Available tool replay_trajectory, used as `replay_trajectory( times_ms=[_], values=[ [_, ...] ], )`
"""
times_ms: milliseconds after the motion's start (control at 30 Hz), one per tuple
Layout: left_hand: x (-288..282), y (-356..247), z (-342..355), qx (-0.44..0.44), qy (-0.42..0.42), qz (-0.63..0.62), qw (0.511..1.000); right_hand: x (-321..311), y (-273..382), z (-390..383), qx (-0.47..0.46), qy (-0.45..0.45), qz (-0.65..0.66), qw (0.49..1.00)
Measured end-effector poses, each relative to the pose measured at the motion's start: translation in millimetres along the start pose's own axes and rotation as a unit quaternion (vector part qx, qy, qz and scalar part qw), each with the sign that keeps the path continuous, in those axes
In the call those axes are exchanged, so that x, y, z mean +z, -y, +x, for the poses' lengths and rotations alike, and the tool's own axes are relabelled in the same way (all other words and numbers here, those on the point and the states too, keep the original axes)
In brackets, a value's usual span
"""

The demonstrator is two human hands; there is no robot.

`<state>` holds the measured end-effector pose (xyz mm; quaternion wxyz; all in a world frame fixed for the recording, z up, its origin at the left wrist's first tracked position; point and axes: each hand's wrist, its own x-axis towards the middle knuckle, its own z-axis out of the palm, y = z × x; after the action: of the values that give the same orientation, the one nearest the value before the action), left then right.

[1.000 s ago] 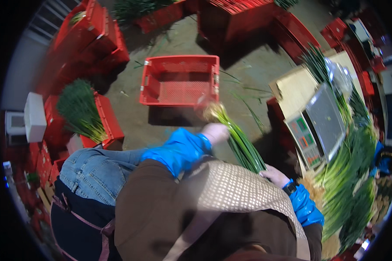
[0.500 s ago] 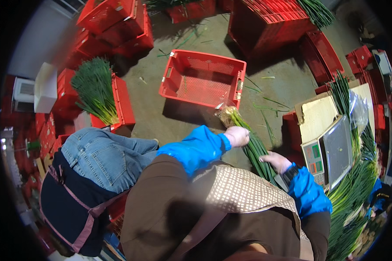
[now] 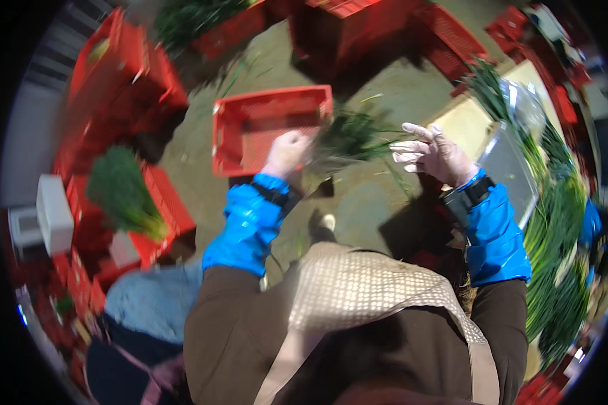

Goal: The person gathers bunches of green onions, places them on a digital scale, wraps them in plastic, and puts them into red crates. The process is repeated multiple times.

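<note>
My left hand (image 3: 287, 150), in a pale glove with a blue sleeve, is closed on a motion-blurred bunch of green onions (image 3: 348, 138), leafy part pointing right, held at the near right corner of a red perforated crate (image 3: 236, 106) on the floor. My right hand (image 3: 429, 152) stands open to the right of the bunch, fingers apart, near the ends of some leaves. Below and behind it lies a metal-topped scale (image 3: 500, 169) on pale board, beside long heaps of green onions (image 3: 554, 290).
Stacks of red crates (image 3: 121, 81) ring the floor at left and back. A crate of green onions (image 3: 118, 189) and a white foam box (image 3: 55, 212) stand at left. A co-worker in jeans (image 3: 145, 304) is close at my lower left. More crates (image 3: 446, 44) sit at back right.
Both hands have moved up and forward. My left hand has swung the bunch round to the crate's corner, leaves now to the right. My right hand has let go and opened.
</note>
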<state>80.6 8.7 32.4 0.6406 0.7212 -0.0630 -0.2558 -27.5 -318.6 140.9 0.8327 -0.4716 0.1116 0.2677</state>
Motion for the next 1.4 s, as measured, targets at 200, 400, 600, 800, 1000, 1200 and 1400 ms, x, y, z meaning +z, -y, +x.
replay_trajectory(
  times_ms=[200,400,600,800,1000,1200,1400],
  values=[
    [-37,-46,40,0.099,0.013,-0.011,0.995,-26,-78,-80,-0.030,-0.135,0.065,0.988],
    [-64,-8,104,-0.018,-0.069,-0.017,0.997,-5,-173,-194,-0.018,-0.342,0.094,0.935],
    [77,0,99,-0.047,0.087,0.047,0.994,-35,-219,-339,-0.169,-0.570,0.035,0.803],
    [306,-84,-17,0.079,0.477,0.103,0.869,-124,-260,-501,-0.031,-0.841,-0.222,0.492],
    [524,-99,-131,0.177,0.688,0.154,0.687,-211,-277,-551,0.165,-0.785,-0.210,0.559],
    [684,-66,-206,0.200,0.750,0.241,0.583,-216,-263,-580,0.192,-0.724,-0.251,0.613],
    [746,-36,-224,-0.044,0.745,0.167,0.644,-176,-241,-603,-0.158,-0.636,-0.107,0.747]
  ],
)
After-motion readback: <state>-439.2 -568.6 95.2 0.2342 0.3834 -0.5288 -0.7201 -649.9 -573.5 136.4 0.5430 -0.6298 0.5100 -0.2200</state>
